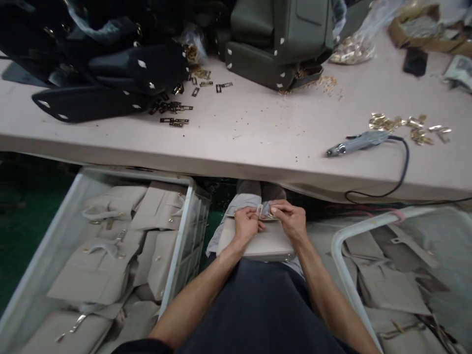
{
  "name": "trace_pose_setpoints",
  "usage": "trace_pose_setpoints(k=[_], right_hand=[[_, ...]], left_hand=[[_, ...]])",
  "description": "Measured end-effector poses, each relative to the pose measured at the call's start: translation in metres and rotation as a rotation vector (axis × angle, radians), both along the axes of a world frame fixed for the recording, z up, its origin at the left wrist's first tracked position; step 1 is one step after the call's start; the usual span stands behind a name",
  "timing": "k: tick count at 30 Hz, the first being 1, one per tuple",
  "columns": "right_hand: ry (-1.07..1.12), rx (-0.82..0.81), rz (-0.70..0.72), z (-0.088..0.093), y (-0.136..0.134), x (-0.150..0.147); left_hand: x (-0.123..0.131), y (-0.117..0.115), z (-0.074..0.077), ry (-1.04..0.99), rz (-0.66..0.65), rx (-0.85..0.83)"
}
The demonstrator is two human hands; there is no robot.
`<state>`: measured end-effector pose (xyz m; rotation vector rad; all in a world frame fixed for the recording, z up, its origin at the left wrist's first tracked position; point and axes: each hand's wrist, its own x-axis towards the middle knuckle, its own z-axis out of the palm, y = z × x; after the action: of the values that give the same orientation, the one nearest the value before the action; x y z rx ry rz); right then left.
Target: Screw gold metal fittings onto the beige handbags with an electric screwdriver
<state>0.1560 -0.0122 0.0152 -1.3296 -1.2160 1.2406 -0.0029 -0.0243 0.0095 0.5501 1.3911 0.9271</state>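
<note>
A light beige handbag (pixel 254 241) lies across my lap. My left hand (pixel 248 225) is closed at its far edge, fingers curled around that part of the bag beside a small pale frame-shaped piece (pixel 260 210). Close by on the right, my right hand (pixel 290 217) is closed in a pinch at the same edge, with a small gold metal fitting (pixel 271 214) at its fingertips. The fingers partly cover both pieces, so their exact fit on the bag cannot be made out.
A crate (pixel 190 196) of beige bags stands left, and another bin (pixel 337 246) of bags right. Ahead, the table (pixel 258 142) bears black bags (pixel 99 101), dark green bags (pixel 258 64), loose metal fittings (pixel 418 130) and a corded electric screwdriver (pixel 357 142).
</note>
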Motion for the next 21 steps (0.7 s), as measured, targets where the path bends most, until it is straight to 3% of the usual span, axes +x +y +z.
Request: trace_pose_setpoints(k=[6, 11, 17, 21], right_hand=[[-0.077, 0.034, -0.044, -0.010, 0.015, -0.009], [-0.191, 0.001, 0.004, -0.006, 0.015, -0.008], [-0.081, -0.141, 0.025, -0.001, 0.011, -0.006], [-0.089, -0.134, 0.051, 0.001, 0.008, -0.004]], left_hand=[[0.009, -0.001, 0.000, -0.076, 0.024, -0.010], [0.009, -0.003, -0.005, -0.067, -0.062, 0.029], [0.009, -0.007, -0.011, -0.083, -0.098, 0.028], [0.009, -0.008, -0.014, -0.098, -0.103, 0.050]])
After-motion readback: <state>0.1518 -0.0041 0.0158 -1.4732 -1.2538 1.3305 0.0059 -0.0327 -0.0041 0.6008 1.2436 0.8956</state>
